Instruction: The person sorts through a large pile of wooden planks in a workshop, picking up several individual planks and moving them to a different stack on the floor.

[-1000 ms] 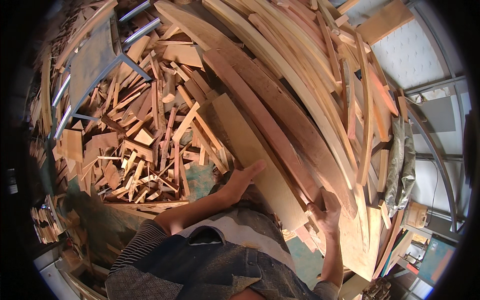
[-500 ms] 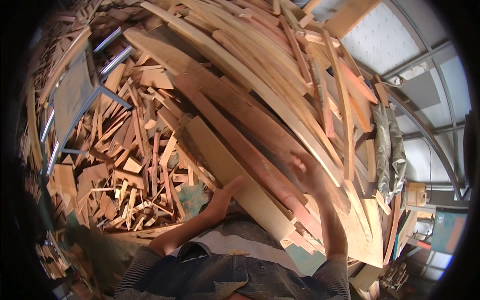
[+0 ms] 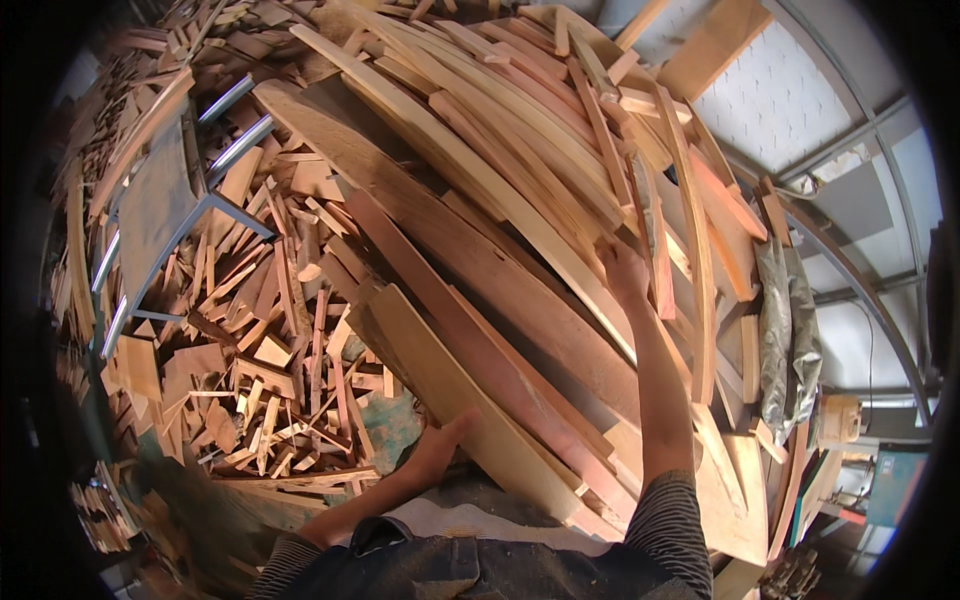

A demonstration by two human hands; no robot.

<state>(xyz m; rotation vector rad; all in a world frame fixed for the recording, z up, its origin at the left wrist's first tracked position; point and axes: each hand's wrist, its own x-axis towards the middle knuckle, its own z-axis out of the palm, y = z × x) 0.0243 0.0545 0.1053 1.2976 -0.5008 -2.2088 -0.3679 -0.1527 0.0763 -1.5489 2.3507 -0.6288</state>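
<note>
Centrally, a pale flat board (image 3: 470, 400) leans at a slant against the big stack of long planks (image 3: 520, 200), its lower end toward the person's body. The left hand (image 3: 440, 447) sits at the board's near left edge, palm against the wood, fingers loosely together and the thumb spread out along the edge. Just right of the pale board lies a reddish plank (image 3: 470, 330), running the same slant. Farther up the stack from the board, the right hand (image 3: 622, 270) reaches with the arm outstretched and rests on a light curved slat (image 3: 540, 245); its fingers curl over the slat's edge, though how tightly they close I cannot tell. Left of the pale board, a heap of short offcuts (image 3: 270, 340) covers the floor. Beyond that heap stands a grey metal frame (image 3: 170, 230). Right of the stack hangs a crumpled grey sheet (image 3: 785, 330).
</note>
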